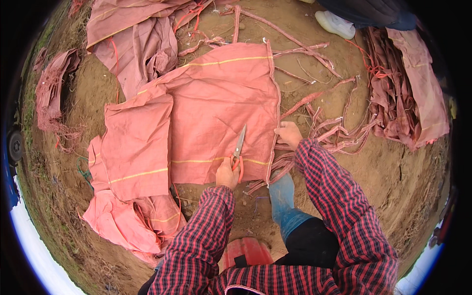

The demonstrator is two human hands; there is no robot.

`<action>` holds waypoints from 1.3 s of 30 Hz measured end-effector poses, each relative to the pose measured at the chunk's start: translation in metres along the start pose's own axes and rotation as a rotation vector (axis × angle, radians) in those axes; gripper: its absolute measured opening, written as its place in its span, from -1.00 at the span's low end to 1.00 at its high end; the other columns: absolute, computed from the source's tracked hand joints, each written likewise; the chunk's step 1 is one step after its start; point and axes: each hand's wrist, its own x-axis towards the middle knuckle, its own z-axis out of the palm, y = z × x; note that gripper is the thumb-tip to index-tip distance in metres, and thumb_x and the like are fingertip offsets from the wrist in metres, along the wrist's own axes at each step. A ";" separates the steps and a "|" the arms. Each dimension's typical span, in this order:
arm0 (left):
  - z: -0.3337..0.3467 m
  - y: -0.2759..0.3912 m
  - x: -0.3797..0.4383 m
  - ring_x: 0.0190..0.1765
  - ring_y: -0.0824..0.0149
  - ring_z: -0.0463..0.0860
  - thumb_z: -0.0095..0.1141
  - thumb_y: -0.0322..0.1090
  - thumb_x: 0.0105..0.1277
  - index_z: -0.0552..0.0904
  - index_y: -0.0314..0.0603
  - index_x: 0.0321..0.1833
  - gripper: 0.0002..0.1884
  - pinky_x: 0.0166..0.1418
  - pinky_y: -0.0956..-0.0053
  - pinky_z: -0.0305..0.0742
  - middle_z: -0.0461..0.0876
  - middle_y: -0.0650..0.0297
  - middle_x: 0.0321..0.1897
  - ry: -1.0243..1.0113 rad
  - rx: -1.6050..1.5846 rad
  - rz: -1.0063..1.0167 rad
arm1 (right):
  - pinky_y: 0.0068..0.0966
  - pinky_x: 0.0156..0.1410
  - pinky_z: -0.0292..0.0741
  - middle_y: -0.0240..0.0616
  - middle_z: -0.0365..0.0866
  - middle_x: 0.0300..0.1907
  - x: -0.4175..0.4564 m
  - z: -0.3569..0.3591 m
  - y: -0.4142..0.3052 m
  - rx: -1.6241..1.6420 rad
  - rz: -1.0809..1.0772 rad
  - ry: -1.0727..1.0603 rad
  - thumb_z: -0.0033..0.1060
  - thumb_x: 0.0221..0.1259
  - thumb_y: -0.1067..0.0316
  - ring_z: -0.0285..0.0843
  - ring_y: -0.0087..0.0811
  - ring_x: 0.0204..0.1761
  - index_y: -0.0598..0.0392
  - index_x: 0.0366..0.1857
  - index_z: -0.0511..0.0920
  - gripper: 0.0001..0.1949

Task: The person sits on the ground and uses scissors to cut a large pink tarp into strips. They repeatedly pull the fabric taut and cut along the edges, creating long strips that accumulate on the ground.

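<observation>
A pink woven sack (221, 110) with yellow stripes lies spread over the ground in front of me. My left hand (226, 174) holds orange-handled scissors (239, 143) by the handles, the blades closed and pointing away across the sack's lower part. At the sack's right edge, where a stitched hem (272, 158) runs, my right hand (289, 134) pinches the fabric between thumb and fingers. Just beyond that hand lie several cut hem strips (332, 145) in a tangle. A folded part of sacking (138, 147) covers the left side.
More sacks (143, 48) are heaped at the upper left, and a crumpled one (118, 225) lies lower left. A folded bundle (396, 92) rests at right near another person's white shoe (333, 24). My blue boot (282, 191) touches the strips. A red plastic object (247, 250) is beneath me.
</observation>
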 end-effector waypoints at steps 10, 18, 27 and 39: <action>0.009 -0.007 0.005 -0.09 -0.08 0.61 0.14 -0.21 0.25 0.52 -0.14 -0.11 -0.76 -0.04 0.09 0.48 0.64 0.00 -0.23 0.039 0.078 -0.045 | -0.37 0.05 0.55 -0.28 0.65 -0.15 -0.006 -0.026 0.016 0.503 -0.015 -0.077 0.03 0.36 0.27 0.63 -0.40 -0.18 0.14 -0.11 0.55 -0.80; 0.014 -0.010 0.006 -0.14 -0.07 0.63 0.15 -0.29 0.22 0.51 -0.22 -0.12 -0.76 -0.10 0.13 0.49 0.63 -0.06 -0.29 0.076 0.141 0.033 | -0.59 -0.42 0.50 -0.21 0.59 -0.40 -0.059 0.004 0.022 -0.013 0.018 0.052 0.40 0.05 0.03 0.54 -0.53 -0.44 0.31 -0.30 0.55 -0.54; 0.016 -0.013 0.008 -0.21 -0.07 0.64 0.14 -0.25 0.25 0.51 -0.21 -0.12 -0.76 -0.17 0.12 0.48 0.63 -0.05 -0.35 0.115 0.139 0.053 | -0.63 -0.43 0.49 -0.40 0.54 -0.52 -0.074 -0.003 0.052 0.226 0.119 -0.223 0.15 0.28 0.29 0.48 -0.59 -0.53 0.10 -0.40 0.54 -0.85; -0.004 0.005 -0.011 -0.30 0.29 0.65 0.17 -0.11 0.30 0.54 -0.27 -0.14 -0.67 -0.19 0.40 0.52 0.62 0.18 -0.41 -0.030 -0.059 0.057 | -0.63 -0.28 0.55 -0.38 0.57 -0.41 -0.109 0.033 0.060 0.069 0.197 -0.328 0.25 0.20 0.24 0.55 -0.58 -0.40 0.17 -0.24 0.56 -0.78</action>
